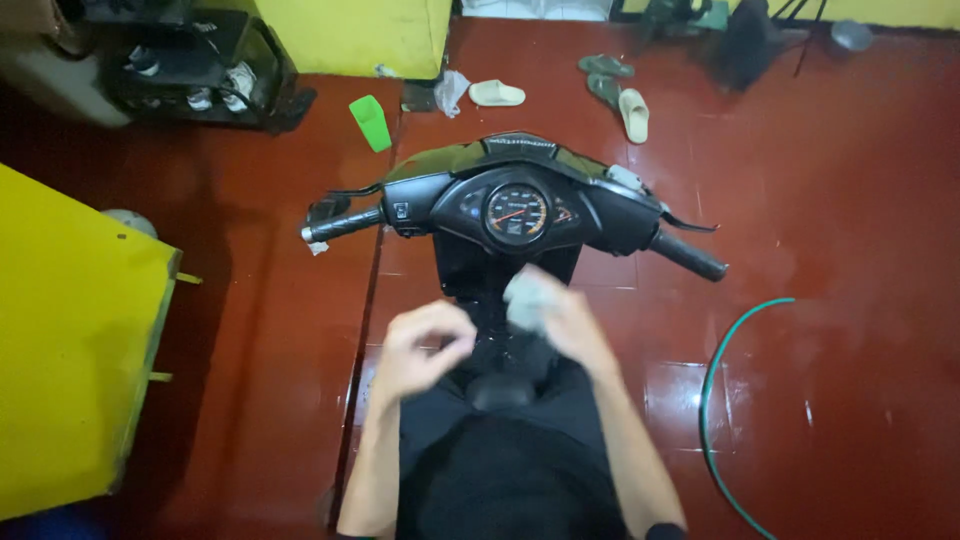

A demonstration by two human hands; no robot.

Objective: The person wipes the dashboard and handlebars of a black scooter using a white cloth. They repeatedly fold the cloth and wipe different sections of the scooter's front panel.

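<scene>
Grey cloth bunched in your right hand, just below the scooter's speedometer.

Your right hand (pixel 560 315) closes on the cloth (pixel 525 298) in front of the speedometer (pixel 516 213). Your left hand (pixel 422 345), blurred, curls loosely beside it, holding nothing visible. A green hose (pixel 712 400) lies to the speedometer's lower right.

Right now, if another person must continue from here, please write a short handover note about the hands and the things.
Left hand: loosely curled, empty as far as visible, blurred, above the seat front.
Right hand: holds a grey cloth just below the scooter dashboard.
Black scooter stands on wet red floor tiles; green hose lies to the right.
Done: cannot tell how far the wiping got.
Left: probably the panel below the speedometer.
</scene>
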